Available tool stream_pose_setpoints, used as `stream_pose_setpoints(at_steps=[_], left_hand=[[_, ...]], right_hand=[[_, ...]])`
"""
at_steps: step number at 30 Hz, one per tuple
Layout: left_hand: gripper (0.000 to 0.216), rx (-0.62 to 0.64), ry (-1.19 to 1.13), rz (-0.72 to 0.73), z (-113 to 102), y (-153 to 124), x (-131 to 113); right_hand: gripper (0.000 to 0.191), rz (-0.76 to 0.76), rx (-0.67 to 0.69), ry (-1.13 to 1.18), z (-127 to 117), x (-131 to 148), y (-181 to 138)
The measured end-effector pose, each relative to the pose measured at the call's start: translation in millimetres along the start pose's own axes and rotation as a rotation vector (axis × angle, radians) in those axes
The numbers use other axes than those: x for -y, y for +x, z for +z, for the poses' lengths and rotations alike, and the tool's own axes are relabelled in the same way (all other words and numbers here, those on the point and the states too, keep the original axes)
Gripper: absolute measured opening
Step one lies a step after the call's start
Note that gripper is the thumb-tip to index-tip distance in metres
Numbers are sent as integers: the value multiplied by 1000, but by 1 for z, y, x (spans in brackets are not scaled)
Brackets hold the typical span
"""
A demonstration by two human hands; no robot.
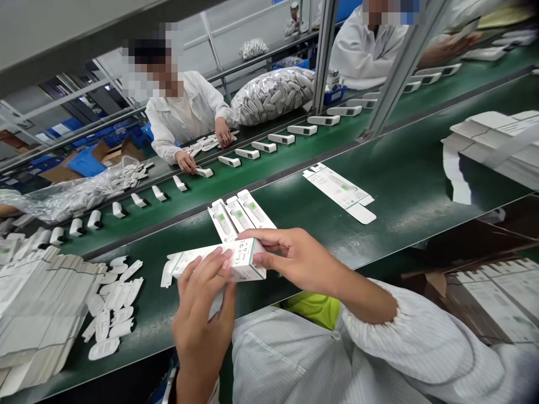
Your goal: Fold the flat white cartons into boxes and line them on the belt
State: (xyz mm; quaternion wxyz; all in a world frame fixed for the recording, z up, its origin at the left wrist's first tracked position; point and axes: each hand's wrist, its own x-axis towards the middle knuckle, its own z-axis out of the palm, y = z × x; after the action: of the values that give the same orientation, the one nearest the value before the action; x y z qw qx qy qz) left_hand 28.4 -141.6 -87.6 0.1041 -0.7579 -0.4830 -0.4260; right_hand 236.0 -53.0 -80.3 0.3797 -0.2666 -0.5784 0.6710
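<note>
Between my two hands is a white printed carton [214, 259] with a green stripe, held over the green worktop; its flaps stand out at the left end. My left hand [206, 303] wraps its fingers over the long side, thumb beneath. At the right end my right hand [290, 255] pinches the carton between thumb and fingers. Just behind lie three upright-printed cartons [239, 216] side by side, each with a thermometer-like device pictured. A flattened carton [339, 188] lies farther right on the worktop.
Stacked flat cartons [37, 303] and loose white plastic covers [115, 303] occupy the left. More flat cartons [501, 140] lie right. Beyond a rail, white handheld devices [252, 154] line a green conveyor [197, 193]. A co-worker [181, 115] touches one device. A metal post [404, 73] rises right.
</note>
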Motion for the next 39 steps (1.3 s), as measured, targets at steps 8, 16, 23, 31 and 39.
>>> stream_pose_setpoints(at_steps=[8, 16, 23, 31, 39], left_hand=[[61, -4, -213, -163, 5, -6, 12], [71, -21, -192, -106, 5, 5, 23], [85, 46, 122, -109, 20, 12, 39], [57, 508, 168, -34, 100, 16, 70], [58, 590, 236, -39, 119, 8, 76]], right_hand=[[49, 29, 13, 87, -8, 3, -1], [59, -87, 22, -152, -7, 19, -1], [49, -311, -224, -368, -50, -11, -6], [42, -138, -619, -678, -79, -87, 25], [77, 135, -951, -1035, -190, -60, 16]])
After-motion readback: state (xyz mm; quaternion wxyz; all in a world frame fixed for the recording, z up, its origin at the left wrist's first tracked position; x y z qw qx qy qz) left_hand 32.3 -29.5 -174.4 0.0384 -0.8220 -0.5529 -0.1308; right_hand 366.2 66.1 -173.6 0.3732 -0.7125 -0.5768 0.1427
